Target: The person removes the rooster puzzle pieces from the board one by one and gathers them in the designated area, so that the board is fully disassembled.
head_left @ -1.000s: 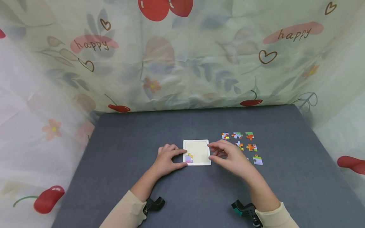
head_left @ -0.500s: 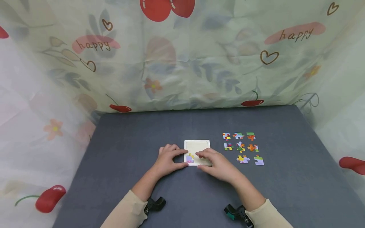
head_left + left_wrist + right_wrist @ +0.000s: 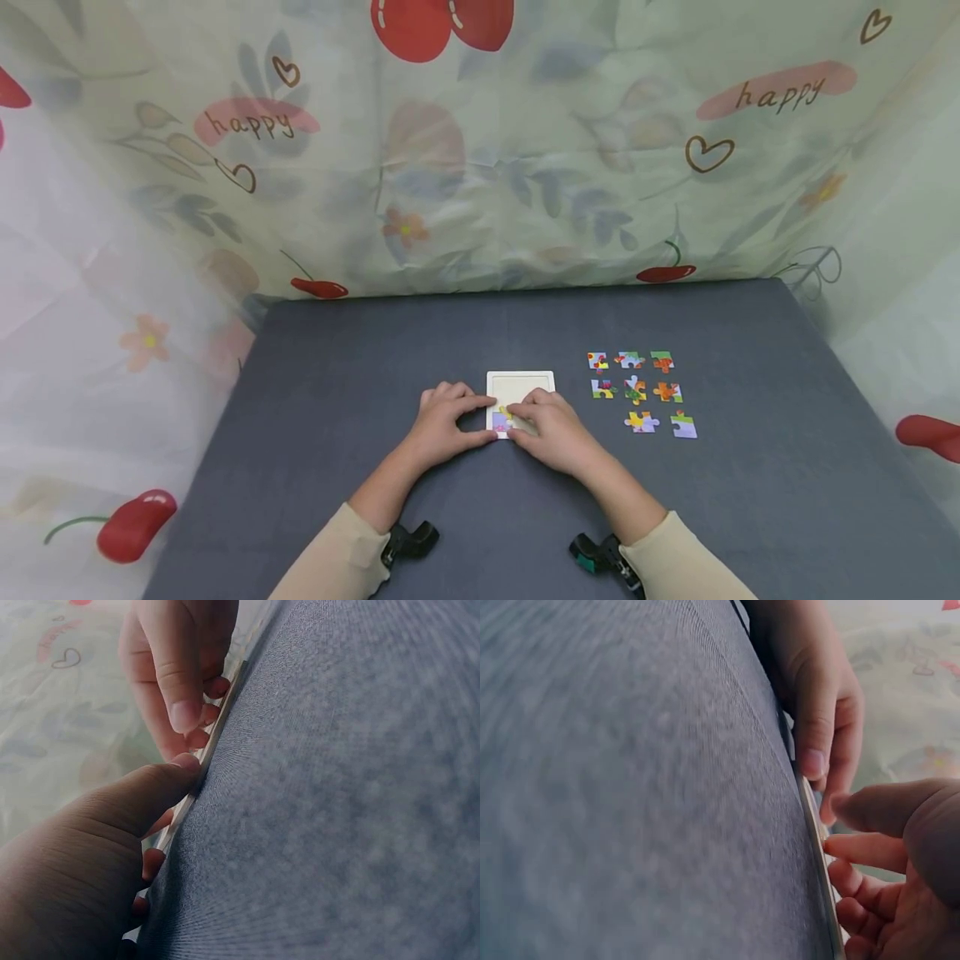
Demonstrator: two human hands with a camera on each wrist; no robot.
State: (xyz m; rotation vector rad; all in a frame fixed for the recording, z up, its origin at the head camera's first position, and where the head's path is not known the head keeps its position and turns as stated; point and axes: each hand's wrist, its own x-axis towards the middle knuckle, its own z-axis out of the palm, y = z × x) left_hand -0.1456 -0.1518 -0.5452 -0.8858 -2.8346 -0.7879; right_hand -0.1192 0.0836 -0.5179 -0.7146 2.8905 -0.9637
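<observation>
A small white square puzzle tray (image 3: 521,377) lies on the dark cloth. In its lower left corner sits one purple and yellow jigsaw piece (image 3: 500,422). My left hand (image 3: 442,423) holds the tray by its left rim, thumb near the bottom corner and index finger higher up. Over the tray's lower right part, my right hand (image 3: 551,429) has its index fingertip and thumb tip at the piece's right side. No other piece shows between those fingers. Both wrist views show the tray edge-on, with the piece hidden.
Several loose jigsaw pieces (image 3: 635,390) lie in rows to the right of the tray. Dark grey cloth (image 3: 375,350) covers the table. A patterned curtain (image 3: 480,208) hangs behind its far edge and at both sides.
My right hand has moved left from the tray's right rim, across the tray to the piece in the corner. The loose pieces it covered now show. My left hand stays at the left rim.
</observation>
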